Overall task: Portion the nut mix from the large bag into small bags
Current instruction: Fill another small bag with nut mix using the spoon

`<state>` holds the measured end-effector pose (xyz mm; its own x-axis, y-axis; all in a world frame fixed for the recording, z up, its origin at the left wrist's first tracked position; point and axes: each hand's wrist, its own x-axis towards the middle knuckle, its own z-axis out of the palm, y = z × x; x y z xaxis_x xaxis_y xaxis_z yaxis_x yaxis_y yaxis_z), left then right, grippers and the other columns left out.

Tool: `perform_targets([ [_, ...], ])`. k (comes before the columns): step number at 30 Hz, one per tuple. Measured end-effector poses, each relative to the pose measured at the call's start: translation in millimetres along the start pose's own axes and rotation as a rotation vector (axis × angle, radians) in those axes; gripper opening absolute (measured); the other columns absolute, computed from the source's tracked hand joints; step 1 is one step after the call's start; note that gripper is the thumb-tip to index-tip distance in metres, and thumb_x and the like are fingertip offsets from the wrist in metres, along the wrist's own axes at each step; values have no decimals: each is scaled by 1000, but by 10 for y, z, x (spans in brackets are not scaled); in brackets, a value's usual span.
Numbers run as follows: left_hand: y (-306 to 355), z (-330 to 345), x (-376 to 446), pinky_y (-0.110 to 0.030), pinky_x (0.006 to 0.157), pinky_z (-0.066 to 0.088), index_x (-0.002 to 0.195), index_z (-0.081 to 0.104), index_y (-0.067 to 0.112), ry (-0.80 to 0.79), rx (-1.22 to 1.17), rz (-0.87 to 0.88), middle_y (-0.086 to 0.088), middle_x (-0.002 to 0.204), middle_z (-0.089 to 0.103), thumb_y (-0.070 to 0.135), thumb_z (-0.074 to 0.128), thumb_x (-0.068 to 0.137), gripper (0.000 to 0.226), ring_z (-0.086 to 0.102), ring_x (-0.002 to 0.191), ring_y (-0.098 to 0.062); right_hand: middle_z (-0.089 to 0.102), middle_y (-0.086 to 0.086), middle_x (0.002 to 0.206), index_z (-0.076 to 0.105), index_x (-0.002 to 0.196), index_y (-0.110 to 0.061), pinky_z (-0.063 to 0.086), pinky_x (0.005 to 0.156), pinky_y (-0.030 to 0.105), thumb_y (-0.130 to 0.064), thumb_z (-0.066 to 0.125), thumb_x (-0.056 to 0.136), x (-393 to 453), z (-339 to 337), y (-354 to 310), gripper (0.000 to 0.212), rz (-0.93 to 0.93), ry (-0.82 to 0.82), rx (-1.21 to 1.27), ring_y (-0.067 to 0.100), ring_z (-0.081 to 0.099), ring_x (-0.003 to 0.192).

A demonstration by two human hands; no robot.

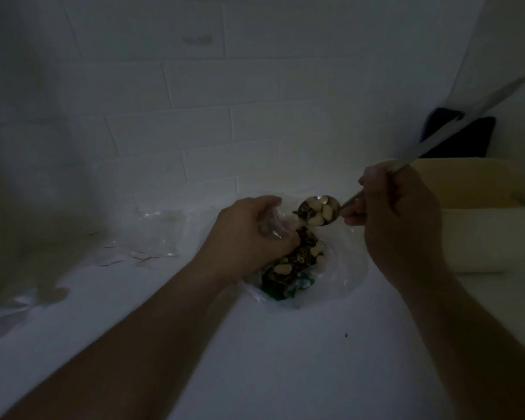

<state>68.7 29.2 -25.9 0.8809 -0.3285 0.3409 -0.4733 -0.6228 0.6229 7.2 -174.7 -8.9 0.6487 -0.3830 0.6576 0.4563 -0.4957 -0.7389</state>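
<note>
clear plastic large bag (288, 268) gripped open by left hand (249, 237); right hand (397, 213) grips loaded spoon (317, 211) at its twelve o'clock. small bags (152, 234) at nine o'clock look unfilled; most portioning remains.

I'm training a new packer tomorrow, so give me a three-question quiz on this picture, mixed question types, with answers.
1. True or false: the spoon is empty.
2. Which of the two hands holds the spoon? A) left B) right
3. Fill in: the left hand grips the clear plastic of a ____ holding nuts.

Key
1. False: it carries a load of nut mix.
2. B: the right hand grips the handle, bowl pointing toward the left hand.
3. Bag. Whether that plastic is the large bag or a small one is too dim to tell.
</note>
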Motion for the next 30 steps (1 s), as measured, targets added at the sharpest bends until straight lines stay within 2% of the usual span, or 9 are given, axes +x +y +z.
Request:
perform_targets([
  [5,24,95,18,-25,98,55,130,68,36,-23,-28,1,16,119,71,53,87,75,60,66,106,-2,71,-5,69,56,94,-40,58,64,19,-35,47,109,-32,23,-71,18,-79,-20,-11,7,72,68],
  [9,41,152,6,-16,89,55,123,72,34,-3,-83,-16,20,107,73,50,88,73,55,68,97,5,72,-9,74,55,92,-41,46,63,4,-29,51,107,-72,37,-118,19,-139,-77,-88,0,70,71],
  [11,10,187,24,-15,88,54,125,71,34,11,-82,-34,19,108,74,53,87,71,60,68,97,5,72,-9,77,59,93,-34,46,64,6,-34,51,107,-84,39,-93,16,-217,-113,-156,2,70,75],
  [13,-18,210,42,-13,84,53,122,71,35,26,-76,-38,20,105,74,55,87,71,57,67,95,6,72,-7,79,66,97,-25,50,68,16,-41,47,104,-83,45,-61,25,-289,-155,-239,7,69,76],
  [16,-48,230,58,-10,78,47,116,72,36,47,-56,-37,20,100,74,58,86,70,53,66,91,6,67,-3,79,71,94,-14,46,70,16,-36,48,102,-78,61,-17,33,-413,-200,-309,10,61,73],
  [19,-71,244,74,-10,75,45,115,72,36,67,-46,-39,19,97,74,59,84,71,52,66,88,5,68,8,82,72,91,-9,52,70,38,-26,55,101,-102,72,11,27,-488,-196,-252,23,63,76],
  [21,-77,246,77,-3,70,41,113,72,36,66,-37,-39,20,93,73,59,85,72,49,65,84,8,67,10,84,73,93,-9,55,65,45,-18,61,100,-119,76,47,17,-498,-207,-242,31,65,75],
  [25,-83,234,73,1,68,41,110,72,37,74,-35,-31,21,91,71,56,86,73,44,60,82,16,68,10,86,72,95,-6,56,62,45,-5,66,96,-143,75,85,6,-539,-212,-266,31,66,74],
  [30,-99,223,70,-2,71,42,107,70,38,78,-36,-58,22,90,70,56,86,73,42,61,83,14,65,9,86,70,94,-2,54,67,42,-21,57,106,-129,94,92,25,-596,-198,-252,28,63,75],
])
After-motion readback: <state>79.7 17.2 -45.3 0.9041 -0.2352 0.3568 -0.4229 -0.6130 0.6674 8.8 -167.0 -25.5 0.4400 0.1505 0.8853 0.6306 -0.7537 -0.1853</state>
